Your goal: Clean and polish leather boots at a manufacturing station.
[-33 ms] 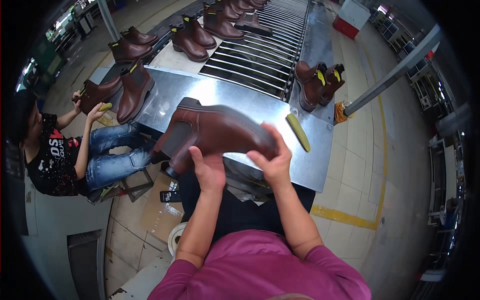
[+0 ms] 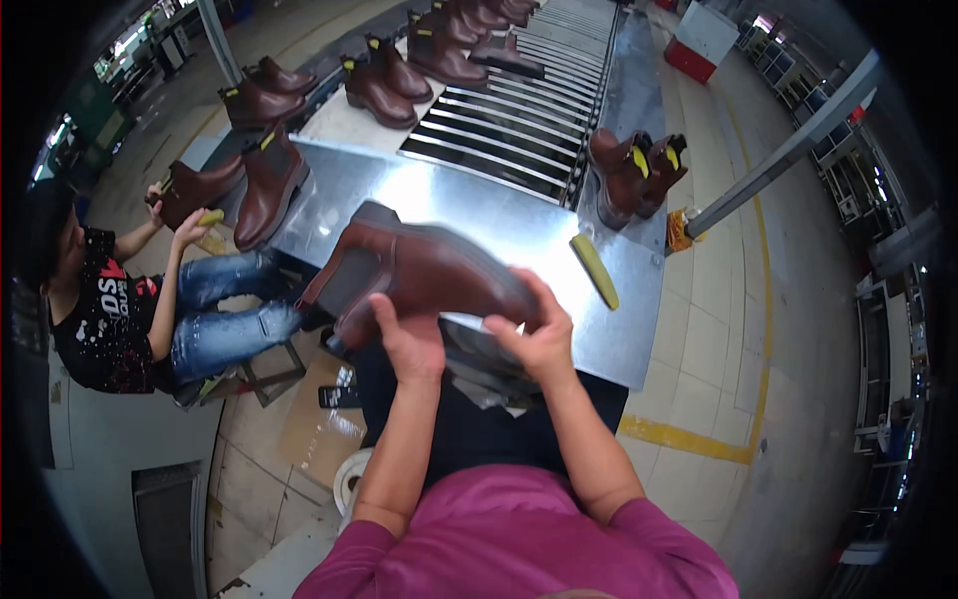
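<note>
Between my two hands is a brown leather ankle boot [image 2: 439, 265] with a dark elastic side panel, turned on its side. Its sole faces away from me, with the toe to the right and the shaft opening at lower left. My left hand [image 2: 411, 347] supports it from below near the ankle, thumb raised along the leather. My right hand [image 2: 539, 337] grips the toe end, fingers over the far side. Beyond it, a long yellow-green pad [image 2: 596, 272] lies on the metal table [image 2: 489, 225].
A pair of brown boots [image 2: 621, 178] stands at the table's right edge. Others [image 2: 377, 95] line the roller conveyor [image 2: 509, 135]. At left, a seated co-worker [image 2: 110, 299] holds a boot [image 2: 195, 190] and a yellowish pad [image 2: 211, 218], beside a standing boot [image 2: 267, 195].
The boot's toe end has dipped slightly down and left, with my right hand following. My left hand has shifted a little left.
</note>
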`<state>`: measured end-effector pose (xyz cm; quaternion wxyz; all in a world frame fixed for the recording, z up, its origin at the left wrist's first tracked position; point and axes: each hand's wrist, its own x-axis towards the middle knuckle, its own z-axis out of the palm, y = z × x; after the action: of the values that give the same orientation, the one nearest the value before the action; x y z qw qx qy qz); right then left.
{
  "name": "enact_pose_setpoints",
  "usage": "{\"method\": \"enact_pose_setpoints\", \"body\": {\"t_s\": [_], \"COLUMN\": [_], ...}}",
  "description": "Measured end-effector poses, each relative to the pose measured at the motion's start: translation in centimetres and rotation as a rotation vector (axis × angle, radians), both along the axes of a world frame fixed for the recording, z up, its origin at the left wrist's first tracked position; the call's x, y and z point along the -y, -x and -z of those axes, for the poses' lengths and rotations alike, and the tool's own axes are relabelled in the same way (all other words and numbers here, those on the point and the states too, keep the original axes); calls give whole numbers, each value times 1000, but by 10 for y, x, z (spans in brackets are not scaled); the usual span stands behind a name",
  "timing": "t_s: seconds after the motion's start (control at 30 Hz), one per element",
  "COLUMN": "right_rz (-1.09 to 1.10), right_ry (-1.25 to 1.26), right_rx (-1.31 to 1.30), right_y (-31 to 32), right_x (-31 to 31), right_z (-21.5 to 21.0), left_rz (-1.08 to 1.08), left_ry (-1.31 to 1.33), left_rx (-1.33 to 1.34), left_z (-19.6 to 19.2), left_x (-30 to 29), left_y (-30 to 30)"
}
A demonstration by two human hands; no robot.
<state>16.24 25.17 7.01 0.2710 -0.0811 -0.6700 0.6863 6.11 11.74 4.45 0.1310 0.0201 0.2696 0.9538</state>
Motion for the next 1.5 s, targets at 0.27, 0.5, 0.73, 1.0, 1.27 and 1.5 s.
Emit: {"method": "enact_pose_setpoints", "body": {"t_s": [0.27, 0.5, 0.73, 1.0, 1.27, 1.5], "right_rz": [-22, 3, 133, 698, 681, 601], "right_ry": [25, 28, 119, -303, -1139, -945], "right_rx": [138, 252, 286, 190, 581, 364], "right_y": [-15, -19, -44, -60, -19, 48], "right_x": [1, -9, -44, -103, -147, -153], "right_z": [40, 63, 63, 53, 103, 95], "left_rz": [-130, -132, -142, -76, 197, 264], "left_ry": [174, 337, 573, 544, 931, 1284], "left_rx": [52, 146, 36, 28, -272, -476], "left_z": [49, 54, 49, 30, -6, 40], "left_x": [6, -7, -12, -4, 72, 121], "left_y": [6, 13, 23, 27, 45, 43]}}
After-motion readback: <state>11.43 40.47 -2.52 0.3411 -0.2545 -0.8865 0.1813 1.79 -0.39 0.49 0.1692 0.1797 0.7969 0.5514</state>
